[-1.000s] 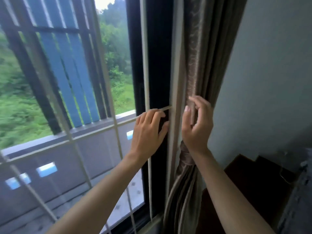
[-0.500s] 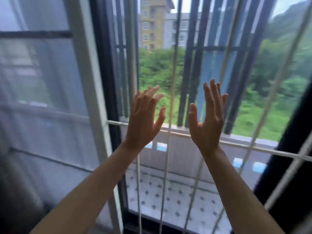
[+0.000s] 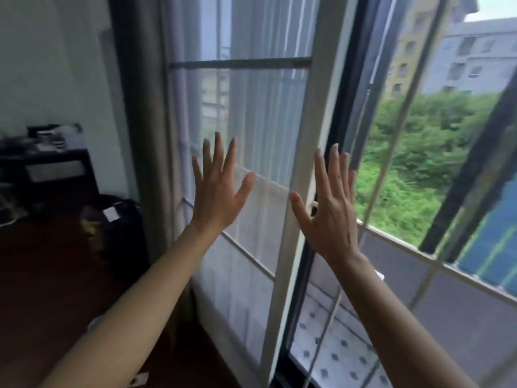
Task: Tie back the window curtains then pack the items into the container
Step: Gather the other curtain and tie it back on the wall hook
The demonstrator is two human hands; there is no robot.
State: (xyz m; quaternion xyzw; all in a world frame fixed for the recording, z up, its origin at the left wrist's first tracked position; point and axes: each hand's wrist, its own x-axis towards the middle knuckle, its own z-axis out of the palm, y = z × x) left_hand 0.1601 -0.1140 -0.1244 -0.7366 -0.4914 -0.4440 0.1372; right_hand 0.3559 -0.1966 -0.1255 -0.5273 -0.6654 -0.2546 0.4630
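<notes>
Both of my hands are raised in front of the window with fingers spread and straight, holding nothing. My left hand (image 3: 216, 189) is in front of a sheer white curtain (image 3: 260, 113) that covers the left window pane. My right hand (image 3: 330, 208) is level with the pale window frame post (image 3: 313, 130), partly over the uncovered glass. A darker grey-brown curtain (image 3: 142, 107) hangs bunched at the left edge of the window, beside the wall. I cannot tell whether either hand touches the fabric or frame.
At the left stands a dark desk (image 3: 47, 169) with blurred items on top. A dark bag or case (image 3: 120, 219) sits on the brown floor (image 3: 42, 275) below it. White bars (image 3: 391, 163) cross the window outside.
My view has swung left from the tied brown curtain at the right side to the left side of the window. Both hands let go, opened flat and moved left with it.
</notes>
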